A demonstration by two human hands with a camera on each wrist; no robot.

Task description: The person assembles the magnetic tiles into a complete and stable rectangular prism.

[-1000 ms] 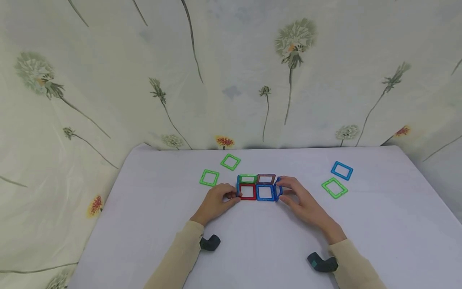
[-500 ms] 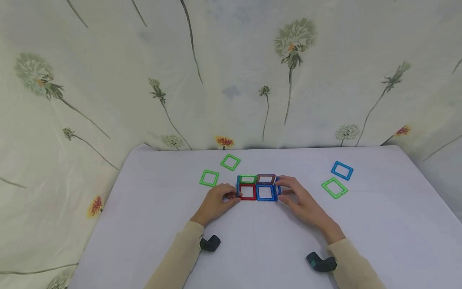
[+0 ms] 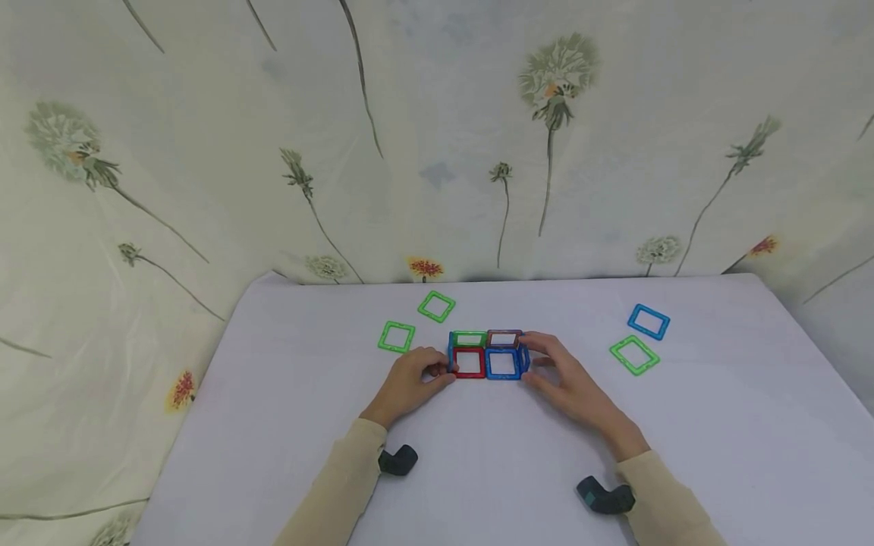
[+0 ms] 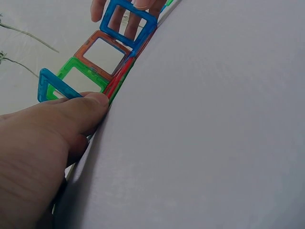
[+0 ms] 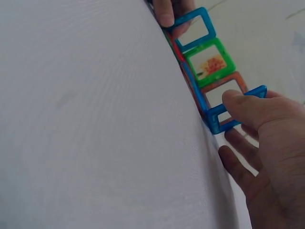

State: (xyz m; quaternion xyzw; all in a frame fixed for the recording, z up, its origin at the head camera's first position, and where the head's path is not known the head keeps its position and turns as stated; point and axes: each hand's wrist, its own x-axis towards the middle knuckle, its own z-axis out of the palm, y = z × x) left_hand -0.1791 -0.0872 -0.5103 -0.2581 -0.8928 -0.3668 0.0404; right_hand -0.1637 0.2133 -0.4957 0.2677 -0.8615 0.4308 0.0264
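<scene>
A row of magnetic tiles sits mid-table in the head view. A red tile (image 3: 469, 375) and a blue tile (image 3: 502, 376) lie flat side by side. Along their far edges stand a green tile (image 3: 470, 332) and a brownish-orange tile (image 3: 504, 332). An upright blue tile (image 3: 451, 350) closes the left end; my left hand (image 3: 408, 381) pinches its lower near corner, thumb by the red tile. At the right end another upright blue tile (image 5: 225, 127) is held between the thumb and fingers of my right hand (image 3: 576, 388).
Two loose green tiles, one nearer (image 3: 396, 336) and one farther (image 3: 436, 306), lie back left. At the back right lie a blue tile (image 3: 649, 321) and a green tile (image 3: 634, 355). A flowered cloth (image 3: 437, 136) hangs behind the white table (image 3: 478, 470).
The right-end blue tile has swung from a slant to sit against the end of the row, and my right hand has shifted slightly left with it. My left hand stays put.
</scene>
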